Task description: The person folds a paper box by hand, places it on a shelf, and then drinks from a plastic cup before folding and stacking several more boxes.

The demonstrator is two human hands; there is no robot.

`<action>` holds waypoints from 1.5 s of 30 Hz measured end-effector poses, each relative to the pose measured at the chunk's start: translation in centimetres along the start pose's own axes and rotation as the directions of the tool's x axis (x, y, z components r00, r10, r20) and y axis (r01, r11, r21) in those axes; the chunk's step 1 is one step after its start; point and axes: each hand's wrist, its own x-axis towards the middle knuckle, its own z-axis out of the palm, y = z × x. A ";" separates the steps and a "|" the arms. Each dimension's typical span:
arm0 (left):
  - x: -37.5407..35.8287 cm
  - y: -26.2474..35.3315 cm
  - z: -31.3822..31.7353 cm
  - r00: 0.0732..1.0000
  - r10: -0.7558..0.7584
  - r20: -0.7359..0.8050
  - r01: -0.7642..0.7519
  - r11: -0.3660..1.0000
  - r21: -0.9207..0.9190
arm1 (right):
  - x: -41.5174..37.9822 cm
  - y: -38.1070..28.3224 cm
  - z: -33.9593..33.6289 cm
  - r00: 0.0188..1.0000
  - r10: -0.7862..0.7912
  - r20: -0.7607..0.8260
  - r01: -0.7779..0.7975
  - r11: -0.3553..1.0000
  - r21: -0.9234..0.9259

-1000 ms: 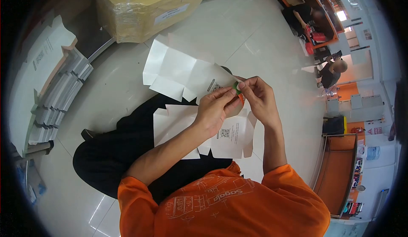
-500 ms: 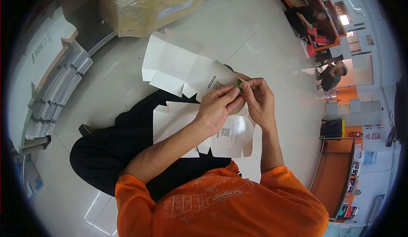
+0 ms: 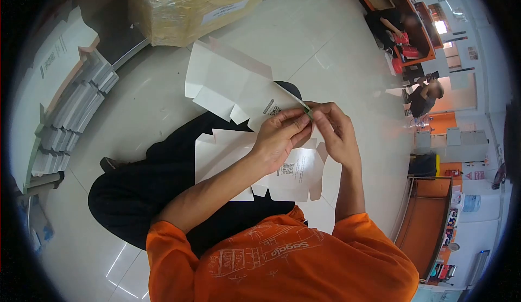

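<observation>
A white die-cut cardboard box blank [image 3: 230,74], printed with a QR code, is held up in front of me. My left hand [image 3: 279,138] is closed, its fingers pinching the blank's right-hand corner. My right hand [image 3: 337,134] is also closed on that edge, thumb against fingers, close to the left fingertips. Between the fingertips shows a small green piece [image 3: 309,111]; its kind is too small to make out. A second white box blank [image 3: 230,153] with a QR code lies flat across my lap, partly covered by my left forearm.
Stacks of folded white cardboard [image 3: 73,112] stand at the left, with a larger sheet [image 3: 57,66] against them. A taped carton [image 3: 190,12] sits at the top. Two people are at the far right, near an orange shelf [image 3: 429,220].
The held blank has shifted slightly right and turned more edge-on at the fingers. Less of the green piece shows. My right hand has moved a little right and down.
</observation>
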 end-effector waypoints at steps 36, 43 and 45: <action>-2.1 9.5 3.3 0.791 0.580 0.196 -0.578 0.603 0.549 | 5.2 -4.7 3.6 0.948 -0.311 -0.063 0.306 0.949 -0.077; -2.8 9.7 3.7 0.816 0.371 0.444 -0.577 0.562 0.592 | 6.0 -6.6 3.7 0.999 -0.025 -0.043 0.038 0.944 0.329; -2.2 9.5 3.1 0.806 0.416 0.422 -0.591 0.520 0.617 | 5.9 -6.4 3.6 0.997 0.028 -0.068 0.004 0.904 0.428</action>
